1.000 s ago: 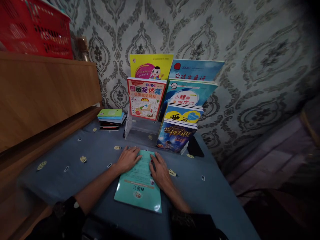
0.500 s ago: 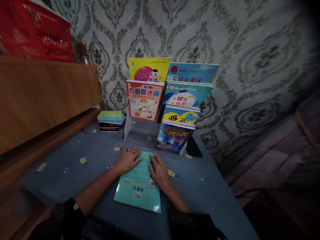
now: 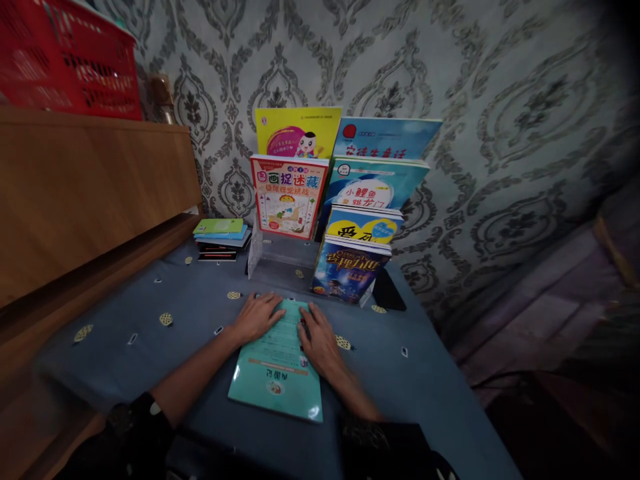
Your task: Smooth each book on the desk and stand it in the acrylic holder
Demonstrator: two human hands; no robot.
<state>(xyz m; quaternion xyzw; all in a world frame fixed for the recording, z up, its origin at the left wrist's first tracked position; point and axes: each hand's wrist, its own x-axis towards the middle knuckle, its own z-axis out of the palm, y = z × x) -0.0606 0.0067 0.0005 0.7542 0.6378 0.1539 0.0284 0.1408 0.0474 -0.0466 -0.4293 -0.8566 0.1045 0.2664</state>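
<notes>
A teal-green book (image 3: 277, 370) lies flat on the blue patterned cloth, its cover print upside down to me. Across its far left part rests my left hand (image 3: 257, 317), fingers extended and flat. My right hand (image 3: 320, 339) lies along the far right edge, fingers also stretched out on the cover. Neither hand grips the book. Just beyond them stands a clear plastic rack (image 3: 280, 268). It holds a red-bordered picture book (image 3: 289, 200), a yellow book (image 3: 295, 123), and, on the right, several books in tiers with a dark blue book (image 3: 347, 270) in front.
A small stack of books (image 3: 221, 230) lies left of the rack. Behind the rack's right foot is a flat black object (image 3: 389, 291). A wooden cabinet (image 3: 95, 193) with a red basket (image 3: 75, 63) on top borders the left side. Patterned wallpaper (image 3: 280, 53) covers the back.
The camera view has shifted slightly, and the rack appears a little higher. My hands stay flat on the teal-green book, which keeps its place.
</notes>
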